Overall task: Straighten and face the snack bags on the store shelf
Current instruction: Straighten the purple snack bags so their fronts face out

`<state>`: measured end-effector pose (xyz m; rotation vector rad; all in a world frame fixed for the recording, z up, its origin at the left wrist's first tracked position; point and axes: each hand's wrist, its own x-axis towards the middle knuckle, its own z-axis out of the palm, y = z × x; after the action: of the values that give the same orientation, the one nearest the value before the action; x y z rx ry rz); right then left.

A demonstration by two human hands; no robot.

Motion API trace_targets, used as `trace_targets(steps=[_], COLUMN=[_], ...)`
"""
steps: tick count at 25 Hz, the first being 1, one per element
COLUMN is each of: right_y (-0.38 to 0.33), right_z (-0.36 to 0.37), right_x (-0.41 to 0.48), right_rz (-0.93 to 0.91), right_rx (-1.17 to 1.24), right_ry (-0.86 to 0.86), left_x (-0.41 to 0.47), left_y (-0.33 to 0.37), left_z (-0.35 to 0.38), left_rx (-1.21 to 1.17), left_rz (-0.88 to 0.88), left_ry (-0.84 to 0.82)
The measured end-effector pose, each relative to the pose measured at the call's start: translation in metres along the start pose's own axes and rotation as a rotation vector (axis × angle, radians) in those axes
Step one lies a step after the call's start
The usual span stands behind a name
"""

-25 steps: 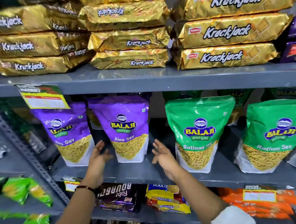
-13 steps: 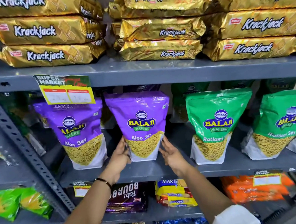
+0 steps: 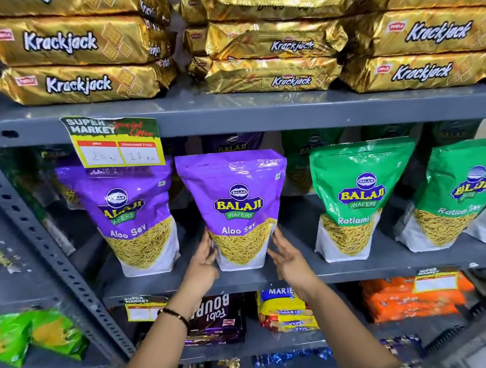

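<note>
- Purple Balaji Aloo Sev bag (image 3: 233,209) in the middle of the grey shelf (image 3: 353,271): standing upright, label straight at me, sev showing through the clear window at the bottom.
- Second purple Aloo Sev bag (image 3: 134,220) just to its left, upright but turned a bit.
- Green Ratlami Sev bag (image 3: 358,200) to the right, upright, facing front.
- Another green Ratlami bag (image 3: 459,197) at the far right, angled and leaning.
</note>
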<state>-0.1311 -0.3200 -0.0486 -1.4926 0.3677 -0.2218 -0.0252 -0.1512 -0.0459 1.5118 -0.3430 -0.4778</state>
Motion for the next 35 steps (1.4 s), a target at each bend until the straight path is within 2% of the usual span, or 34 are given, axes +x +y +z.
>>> trace_targets(steps=[9, 24, 26, 29, 31, 33, 35], right_y=[-0.002, -0.006, -0.002, 0.001, 0.003, 0.002, 0.002], right_z=[-0.001, 0.002, 0.004, 0.020, 0.039, 0.070, 0.101], right_x=[-0.003, -0.005, -0.004, -0.008, -0.012, -0.011, -0.002], right_rz=[0.027, 0.019, 0.017, -0.043, -0.156, -0.215, -0.217], right_rx=[-0.063, -0.065, -0.049, 0.103, 0.147, 0.094, 0.030], right_ry=[-0.025, -0.003, 0.070, 0.424, 0.529, 0.421, 0.247], left_x=[0.001, -0.004, -0.005, -0.008, -0.012, -0.017, -0.024], left_y=[-0.002, 0.005, 0.007, 0.009, 0.011, 0.013, 0.018], left_z=[0.001, 0.003, 0.001, -0.009, -0.023, -0.050, -0.085], left_rx=[0.100, 0.098, 0.094, 0.118, 0.141, 0.121, 0.055], left_rz=[0.012, 0.021, 0.024, 0.057, 0.122, 0.234, 0.336], left_ry=[-0.011, -0.005, 0.004, 0.074, 0.136, 0.218, 0.385])
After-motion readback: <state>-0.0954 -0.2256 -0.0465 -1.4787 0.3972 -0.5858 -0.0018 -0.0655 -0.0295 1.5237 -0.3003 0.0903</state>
